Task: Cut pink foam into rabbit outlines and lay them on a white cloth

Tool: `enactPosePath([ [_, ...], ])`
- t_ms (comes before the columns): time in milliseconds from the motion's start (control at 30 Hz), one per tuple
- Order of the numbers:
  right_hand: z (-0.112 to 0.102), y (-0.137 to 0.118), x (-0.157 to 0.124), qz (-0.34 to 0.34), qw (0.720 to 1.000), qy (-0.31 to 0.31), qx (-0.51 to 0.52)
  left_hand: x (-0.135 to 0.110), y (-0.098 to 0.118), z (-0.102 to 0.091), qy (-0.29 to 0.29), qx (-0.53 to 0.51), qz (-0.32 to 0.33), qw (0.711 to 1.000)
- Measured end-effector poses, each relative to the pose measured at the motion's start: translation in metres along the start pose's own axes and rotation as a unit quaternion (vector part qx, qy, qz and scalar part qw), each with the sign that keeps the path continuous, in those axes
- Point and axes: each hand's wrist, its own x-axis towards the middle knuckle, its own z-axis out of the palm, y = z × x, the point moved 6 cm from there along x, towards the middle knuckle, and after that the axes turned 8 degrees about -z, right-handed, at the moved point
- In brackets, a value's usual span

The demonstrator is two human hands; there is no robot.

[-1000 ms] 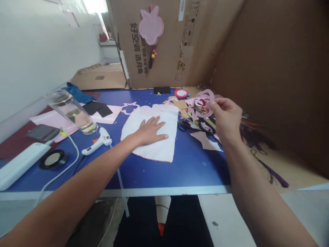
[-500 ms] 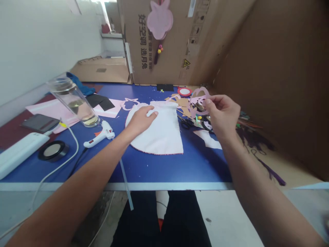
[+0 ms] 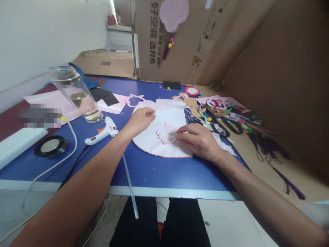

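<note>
Right hand [image 3: 199,140] open, fingers flat, pressing the pink paper cutout [image 3: 166,134] evenly onto the white cloth [image 3: 164,147] mid-bench [image 3: 164,175], left hand [image 3: 141,119] curled on the cloth to steady it, pinching or not I can't tell!

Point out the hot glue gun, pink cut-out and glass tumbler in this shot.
hot glue gun [image 3: 101,132], head view, white body
pink cut-out [image 3: 166,135], head view, part showing beside the right hand
glass tumbler [image 3: 82,99], head view, side wall

"好空调 选月兔" in black on the cardboard panel [image 3: 177,67] — beside it, a yellow warning triangle [image 3: 196,60]
</note>
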Motion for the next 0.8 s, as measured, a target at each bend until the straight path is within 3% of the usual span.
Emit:
enactPosePath([
  [167, -0.004, -0.001, 0.0, 0.022, 0.999, 0.027, 0.009, -0.009, 0.016, 0.001, 0.025, 0.097, 0.039, 0.994],
  [300, -0.012, 0.005, 0.001, 0.083, 0.99, 0.111, 0.005, -0.013, 0.015, 0.01, 0.002, 0.094, 0.025, 0.995],
  [400, -0.02, 0.012, -0.001, 0.129, 0.974, 0.186, 0.002, -0.015, 0.009, 0.02, -0.069, 0.015, -0.045, 0.997],
  [500, -0.027, 0.015, -0.001, 0.157, 0.959, 0.237, 0.005, -0.019, 0.007, 0.031, -0.141, -0.084, -0.121, 0.979],
  [667, -0.033, 0.011, 0.003, 0.167, 0.951, 0.261, 0.002, -0.026, 0.009, 0.045, -0.22, -0.237, -0.218, 0.921],
  [800, -0.036, 0.008, 0.004, 0.156, 0.952, 0.264, 0.012, -0.027, 0.011, 0.05, -0.235, -0.324, -0.249, 0.882],
])
